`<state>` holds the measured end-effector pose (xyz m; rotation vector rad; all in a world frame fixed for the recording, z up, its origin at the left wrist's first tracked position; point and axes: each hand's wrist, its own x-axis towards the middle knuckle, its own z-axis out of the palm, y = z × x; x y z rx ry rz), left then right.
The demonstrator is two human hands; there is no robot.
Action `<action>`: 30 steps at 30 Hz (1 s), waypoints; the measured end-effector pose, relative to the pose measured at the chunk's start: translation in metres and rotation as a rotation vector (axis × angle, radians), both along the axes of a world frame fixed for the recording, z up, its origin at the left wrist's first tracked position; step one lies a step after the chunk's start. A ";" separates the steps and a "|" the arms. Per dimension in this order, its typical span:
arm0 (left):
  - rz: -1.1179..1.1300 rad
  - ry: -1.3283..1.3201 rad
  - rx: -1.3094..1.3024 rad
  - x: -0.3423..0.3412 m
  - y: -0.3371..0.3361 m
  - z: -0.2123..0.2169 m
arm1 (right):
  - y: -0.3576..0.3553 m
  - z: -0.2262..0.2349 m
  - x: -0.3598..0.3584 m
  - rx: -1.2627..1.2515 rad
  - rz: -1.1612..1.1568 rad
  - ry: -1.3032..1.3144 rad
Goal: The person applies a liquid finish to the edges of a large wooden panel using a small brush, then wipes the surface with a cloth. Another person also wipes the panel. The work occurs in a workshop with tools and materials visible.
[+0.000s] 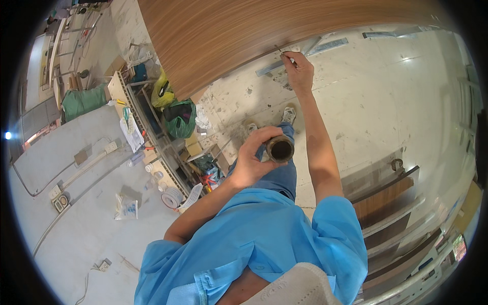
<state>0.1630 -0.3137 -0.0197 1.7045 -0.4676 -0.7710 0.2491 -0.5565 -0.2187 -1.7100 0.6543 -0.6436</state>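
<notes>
My left hand (250, 158) is wrapped round a small round container (280, 149) in front of my waist. Its open mouth faces up, and the inside looks dark. Stretched out ahead, my right hand (300, 72) pinches a thin stick-like tool (278, 49) between thumb and fingers. The tool's tip is at the near edge of a large brown wood-grain panel (223, 40); whether it touches the edge, I cannot tell. What kind of tip it has is too small to make out.
A cluttered bench (152, 127) runs along the left, with a tape roll (172, 197) and small bottles. Green (180, 118) and yellow bags (161, 90) sit beside it. Wood-grain boards (384, 201) lean at the right. Metal strips (328, 47) lie on the stained floor under the panel.
</notes>
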 end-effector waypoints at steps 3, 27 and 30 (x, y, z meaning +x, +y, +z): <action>-0.014 -0.063 -0.009 0.001 -0.015 0.002 | -0.019 0.006 0.000 0.099 -0.122 -0.004; -0.093 0.008 -0.003 -0.010 -0.087 0.023 | -0.061 0.012 0.001 -0.023 -0.200 -0.011; -0.127 -0.012 0.042 -0.011 -0.090 0.025 | -0.072 0.012 0.000 0.071 -0.208 0.014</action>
